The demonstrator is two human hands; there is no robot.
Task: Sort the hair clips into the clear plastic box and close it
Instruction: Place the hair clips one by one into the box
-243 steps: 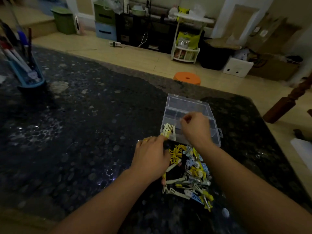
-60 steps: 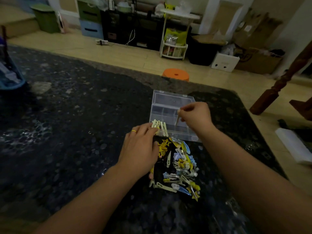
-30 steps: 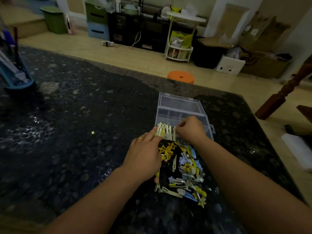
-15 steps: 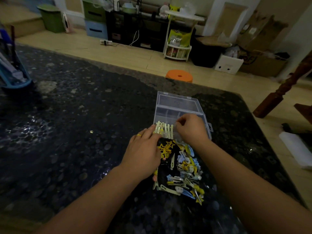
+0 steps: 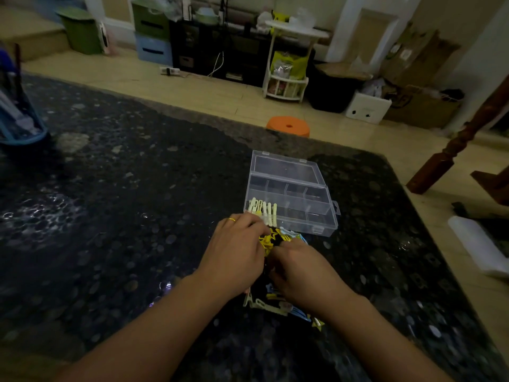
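The clear plastic box (image 5: 308, 205) lies open on the dark table, lid flat behind it, with divided compartments. A row of pale cream hair clips (image 5: 263, 212) stands in its near-left compartment. Just in front of the box lies a pile of yellow, blue and white hair clips (image 5: 275, 301), mostly covered by my hands. My left hand (image 5: 237, 252), with a ring, rests on the pile's left side, fingertips near the cream clips. My right hand (image 5: 300, 271) lies curled over the pile's middle. What either hand's fingers pinch is hidden.
The speckled dark table (image 5: 124, 216) stretches left, with a blue holder (image 5: 19, 125) at its far-left edge. An orange stool (image 5: 287, 126) stands on the floor beyond the table. A white object (image 5: 479, 244) and wooden post (image 5: 454, 144) are at right.
My right hand has drawn back from the box's front compartment down onto the clip pile. My left hand has stayed at the pile's left side.
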